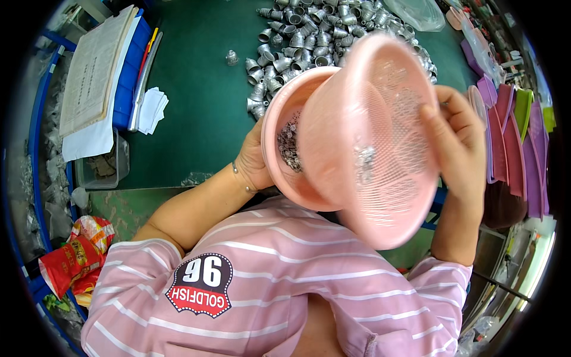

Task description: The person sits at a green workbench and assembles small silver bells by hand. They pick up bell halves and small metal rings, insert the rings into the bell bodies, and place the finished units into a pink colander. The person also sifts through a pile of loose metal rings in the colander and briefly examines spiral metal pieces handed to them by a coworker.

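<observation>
My left hand (254, 157) grips the left rim of a pink plastic bowl (292, 94), which holds a heap of small dark and silvery bits (289, 144). Over the right part of this bowl leans a pink plastic colander (386, 199), steeply tilted and blurred by motion. The colander's far right rim is in the grasp of my right hand (459, 140), its thumb on the inner side. Some small shiny pieces (365, 156) show against the colander's mesh. Behind the bowl lies a big pile of small silver metal cup-shaped parts (315, 38).
The green tabletop (190, 107) carries one lone metal part (232, 57), folded white paper (152, 110) and a blue file holder (132, 71) with papers. A clear plastic bag (419, 13) lies at the back. Purple, pink and green trays (517, 137) stand at right.
</observation>
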{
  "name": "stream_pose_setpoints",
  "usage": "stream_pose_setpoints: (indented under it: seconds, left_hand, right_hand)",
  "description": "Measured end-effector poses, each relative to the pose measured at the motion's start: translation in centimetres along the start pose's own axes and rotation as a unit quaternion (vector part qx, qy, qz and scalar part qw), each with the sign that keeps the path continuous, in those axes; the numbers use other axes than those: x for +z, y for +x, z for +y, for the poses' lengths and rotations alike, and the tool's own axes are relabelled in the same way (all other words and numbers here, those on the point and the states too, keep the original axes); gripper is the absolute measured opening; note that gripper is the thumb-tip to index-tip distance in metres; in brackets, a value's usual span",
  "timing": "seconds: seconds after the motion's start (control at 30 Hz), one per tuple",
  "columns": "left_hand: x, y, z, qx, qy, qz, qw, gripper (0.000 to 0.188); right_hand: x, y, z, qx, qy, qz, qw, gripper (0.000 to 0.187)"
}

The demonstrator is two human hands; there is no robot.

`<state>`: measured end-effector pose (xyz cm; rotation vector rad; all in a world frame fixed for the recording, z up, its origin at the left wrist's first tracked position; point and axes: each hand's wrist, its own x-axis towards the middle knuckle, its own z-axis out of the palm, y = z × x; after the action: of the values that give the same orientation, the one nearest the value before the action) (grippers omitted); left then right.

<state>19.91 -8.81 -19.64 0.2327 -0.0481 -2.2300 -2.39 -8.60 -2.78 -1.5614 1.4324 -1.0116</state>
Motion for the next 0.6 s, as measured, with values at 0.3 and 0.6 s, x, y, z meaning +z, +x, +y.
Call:
stream_pose_setpoints:
  seconds: [0.3, 0.6]
  left_hand:
    - [0.3, 0.3, -0.6, -0.049, -0.023, 0.038, 0.998, 0.047]
    - [-1.3, 1.5, -1.5, -0.082, -0.007, 0.013, 0.997, 0.051]
  right_hand:
    - [2.3, 0.5, 1.6, -0.192, -0.390, -0.030, 0.900, 0.018]
    - [2.2, 0.5, 1.2, -0.216, -0.322, -0.015, 0.922, 0.015]
